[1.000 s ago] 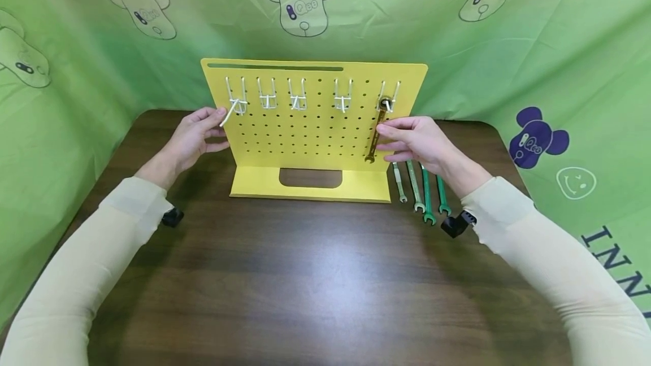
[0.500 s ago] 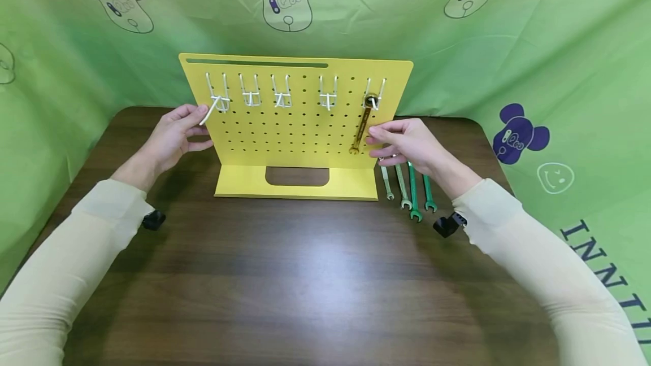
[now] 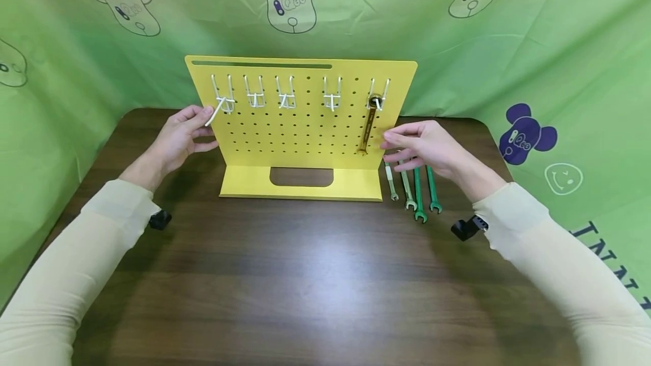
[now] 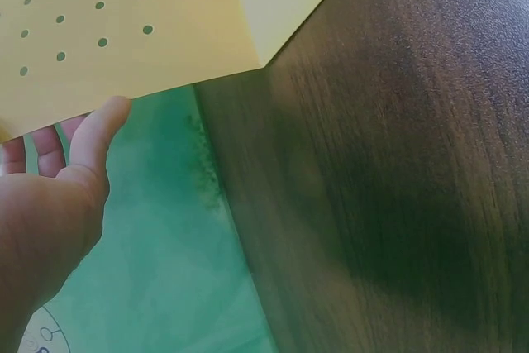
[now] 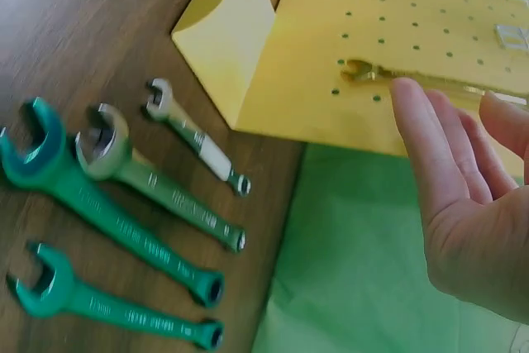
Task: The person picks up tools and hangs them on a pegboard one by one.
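Observation:
A yellow pegboard point(image 3: 295, 140) stands upright on the table, with several white wire hooks point(image 3: 332, 95) along its upper part. My left hand point(image 3: 180, 137) grips its left edge, thumb toward the front and fingers partly hidden behind. From the rightmost hook hangs a gold-coloured combination wrench point(image 3: 368, 129), ring end up and slightly tilted. Beside the board's right edge is my right hand point(image 3: 424, 148), fingers extended and apart from the wrench. In the right wrist view the wrench's open end point(image 5: 361, 71) lies against the board, just beyond the fingertips.
Several green and silvery wrenches lie on the table right of the board: a small one point(image 3: 390, 179), a pale green one point(image 3: 408, 188), a long green one point(image 3: 419, 196) and another green one point(image 3: 433, 188). A green curtain point(image 3: 356, 10) hangs behind the brown table point(image 3: 285, 275).
My right hand has released the gold-coloured wrench and drawn off to the right. The wrench stays on its hook. My left hand keeps its grip on the board; the head view shifted slightly.

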Available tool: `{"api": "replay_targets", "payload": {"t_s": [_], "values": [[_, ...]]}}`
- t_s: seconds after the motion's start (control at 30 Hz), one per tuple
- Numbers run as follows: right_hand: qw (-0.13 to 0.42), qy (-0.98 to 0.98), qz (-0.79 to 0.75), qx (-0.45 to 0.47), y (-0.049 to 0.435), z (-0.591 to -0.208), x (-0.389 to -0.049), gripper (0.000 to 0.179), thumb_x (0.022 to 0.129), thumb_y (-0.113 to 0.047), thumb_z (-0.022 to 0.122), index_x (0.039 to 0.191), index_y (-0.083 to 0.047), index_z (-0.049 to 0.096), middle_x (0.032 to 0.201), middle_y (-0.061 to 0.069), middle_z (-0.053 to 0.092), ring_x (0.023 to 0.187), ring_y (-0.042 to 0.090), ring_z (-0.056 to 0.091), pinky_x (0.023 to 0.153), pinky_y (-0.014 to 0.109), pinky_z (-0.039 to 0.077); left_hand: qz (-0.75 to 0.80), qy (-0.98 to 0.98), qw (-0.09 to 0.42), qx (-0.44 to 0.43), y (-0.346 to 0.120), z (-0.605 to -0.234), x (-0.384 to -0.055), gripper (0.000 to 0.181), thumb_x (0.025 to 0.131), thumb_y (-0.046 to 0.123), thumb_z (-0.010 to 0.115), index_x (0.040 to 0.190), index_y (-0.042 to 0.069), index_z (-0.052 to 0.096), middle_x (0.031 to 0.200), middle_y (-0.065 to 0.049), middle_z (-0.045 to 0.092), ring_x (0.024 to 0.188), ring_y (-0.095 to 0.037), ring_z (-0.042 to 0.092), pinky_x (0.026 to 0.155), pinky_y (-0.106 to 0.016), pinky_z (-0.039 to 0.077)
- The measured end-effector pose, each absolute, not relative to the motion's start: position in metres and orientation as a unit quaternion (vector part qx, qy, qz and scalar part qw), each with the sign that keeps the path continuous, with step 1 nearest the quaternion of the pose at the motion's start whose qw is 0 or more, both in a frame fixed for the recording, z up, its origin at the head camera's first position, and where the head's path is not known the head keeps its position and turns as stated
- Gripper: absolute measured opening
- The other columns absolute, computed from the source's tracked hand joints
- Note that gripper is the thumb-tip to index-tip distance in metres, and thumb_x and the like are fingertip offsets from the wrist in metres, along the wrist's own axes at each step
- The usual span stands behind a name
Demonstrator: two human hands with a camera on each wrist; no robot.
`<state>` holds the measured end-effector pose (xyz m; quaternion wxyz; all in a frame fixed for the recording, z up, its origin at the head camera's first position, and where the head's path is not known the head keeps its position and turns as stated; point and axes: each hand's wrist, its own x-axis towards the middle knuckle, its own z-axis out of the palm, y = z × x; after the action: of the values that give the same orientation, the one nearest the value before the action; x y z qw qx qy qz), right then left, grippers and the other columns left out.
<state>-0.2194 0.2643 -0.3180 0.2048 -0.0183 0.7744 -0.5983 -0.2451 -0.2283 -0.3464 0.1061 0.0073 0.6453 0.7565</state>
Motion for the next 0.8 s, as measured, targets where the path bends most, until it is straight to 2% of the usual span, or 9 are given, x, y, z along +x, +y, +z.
{"api": "replay_targets", "payload": {"t_s": [0.17,0.37,0.57,0.7,0.8], "values": [[0.212,0.785,-0.582,-0.018,0.279,-0.316,-0.216,0.048,0.098,-0.031,0.072,0.132,0.000,0.061,0.115,0.011,0.074,0.098,0.031,0.073,0.083,0.053,0.061,0.754,0.648,0.106,0.007,-0.229,-0.347,-0.245,0.025,0.097,0.034,0.070,0.095,0.010,0.063,0.101,-0.002,0.059,0.089,-0.017,0.062,0.085,-0.040,0.062],[0.207,0.789,-0.578,-0.004,0.299,-0.318,-0.212,0.035,0.098,-0.030,0.071,0.126,-0.010,0.066,0.109,0.004,0.074,0.096,0.027,0.074,0.084,0.051,0.061,0.754,0.648,0.106,0.012,-0.228,-0.347,-0.245,0.023,0.097,0.034,0.069,0.095,0.011,0.064,0.101,-0.002,0.060,0.087,-0.017,0.061,0.085,-0.040,0.062],[0.211,0.812,-0.544,0.005,0.321,-0.326,-0.210,0.047,0.104,-0.026,0.063,0.142,-0.003,0.049,0.110,-0.003,0.070,0.094,0.020,0.072,0.087,0.046,0.061,0.755,0.648,0.103,0.010,-0.229,-0.348,-0.245,0.023,0.098,0.034,0.069,0.094,0.011,0.063,0.101,-0.001,0.058,0.088,-0.017,0.060,0.084,-0.040,0.063],[0.215,0.831,-0.513,0.014,0.332,-0.334,-0.211,0.055,0.105,-0.026,0.061,0.149,-0.002,0.040,0.116,-0.001,0.065,0.094,0.018,0.071,0.088,0.045,0.061,0.754,0.648,0.103,0.009,-0.229,-0.348,-0.246,0.024,0.097,0.034,0.069,0.093,0.012,0.063,0.101,-0.002,0.058,0.089,-0.018,0.059,0.083,-0.039,0.063],[0.215,0.841,-0.497,0.022,0.339,-0.343,-0.212,0.060,0.105,-0.027,0.060,0.152,-0.001,0.034,0.125,0.010,0.057,0.098,0.020,0.068,0.088,0.042,0.061,0.754,0.649,0.102,0.011,-0.229,-0.349,-0.246,0.024,0.098,0.034,0.069,0.092,0.012,0.062,0.102,-0.002,0.058,0.090,-0.019,0.058,0.083,-0.039,0.063]]}}
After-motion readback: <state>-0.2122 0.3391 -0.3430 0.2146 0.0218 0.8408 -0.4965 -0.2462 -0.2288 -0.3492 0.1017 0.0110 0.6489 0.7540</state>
